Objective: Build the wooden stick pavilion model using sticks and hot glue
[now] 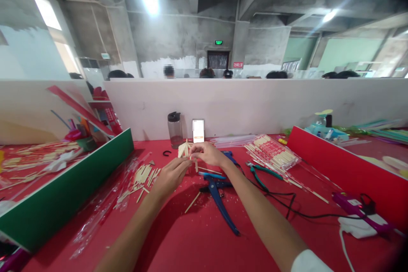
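A small model of pale wooden sticks stands near the middle of the red table, its sticks meeting in a peak. My left hand is closed at its lower front, fingers pressed together. From the right, my right hand pinches at the same model; the fingertips of both hands meet there and cover the exact contact. Just below my right hand lie a blue pen-like stick and a dark blue cutter with long handles. Short cut sticks are heaped to the left of my left hand.
A phone with a lit screen and a dark bottle stand behind. Right are green-handled pliers, packed bamboo sticks, a black cable and a purple power strip. Green and red dividers flank the table.
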Demonstrator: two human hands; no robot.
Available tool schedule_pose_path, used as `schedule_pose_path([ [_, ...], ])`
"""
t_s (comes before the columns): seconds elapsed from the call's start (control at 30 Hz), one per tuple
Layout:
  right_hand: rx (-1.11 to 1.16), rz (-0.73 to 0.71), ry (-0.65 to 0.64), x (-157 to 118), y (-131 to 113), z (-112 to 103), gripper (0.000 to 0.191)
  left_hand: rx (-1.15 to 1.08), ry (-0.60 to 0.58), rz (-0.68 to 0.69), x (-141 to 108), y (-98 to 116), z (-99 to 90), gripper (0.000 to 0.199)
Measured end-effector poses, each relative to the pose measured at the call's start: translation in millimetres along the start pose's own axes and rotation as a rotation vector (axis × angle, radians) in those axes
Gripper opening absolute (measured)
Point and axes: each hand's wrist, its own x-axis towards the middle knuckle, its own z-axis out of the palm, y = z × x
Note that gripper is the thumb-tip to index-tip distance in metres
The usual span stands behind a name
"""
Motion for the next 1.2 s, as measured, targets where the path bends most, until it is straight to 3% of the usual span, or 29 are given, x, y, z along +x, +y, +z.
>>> schedule_pose_path([
  [0.2,-0.066,0.012,0.124,3,0,9,0.007,0.043,0.007,-0.064,0,-5,1.2,0.025],
  [0.43,-0.129,0.078,0.420,21,4,13,0.021,0.143,-0.017,-0.261,0,-16,0.9,0.021],
  [0.6,-0.236,0.072,0.367,35,10,20,0.019,0.208,-0.066,-0.308,0,-14,0.3,0.019],
  [0.77,-0.266,0.075,0.409,35,19,26,0.020,0.240,-0.096,-0.299,-1,-16,3.6,0.019],
  [1.2,-0.274,0.102,0.382,33,12,24,0.019,0.262,-0.050,-0.230,-1,-21,13.0,0.020],
])
